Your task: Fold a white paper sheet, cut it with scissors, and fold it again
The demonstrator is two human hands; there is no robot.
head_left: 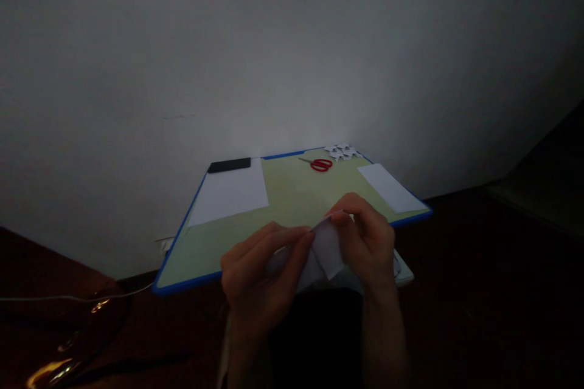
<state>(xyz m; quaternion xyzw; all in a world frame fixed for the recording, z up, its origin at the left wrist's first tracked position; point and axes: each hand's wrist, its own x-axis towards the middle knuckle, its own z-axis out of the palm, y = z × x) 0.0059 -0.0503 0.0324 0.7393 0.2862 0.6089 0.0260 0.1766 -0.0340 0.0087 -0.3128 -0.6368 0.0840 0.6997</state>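
Both my hands hold a small folded piece of white paper [326, 250] just above the near edge of a green board with a blue rim [292, 194]. My left hand [258, 276] pinches the paper's left side with fingers closed. My right hand [367, 237] pinches its upper right edge, fingers curled over it. Part of the paper is hidden behind my fingers.
On the board lie a white sheet [232, 191] at the left, a white strip [390, 188] at the right, red scissors [320, 165] and several white paper cut-outs [341, 151] at the far edge. A black object [229, 165] sits at the far left corner. A white wall rises behind; a white cable [68, 298] runs left.
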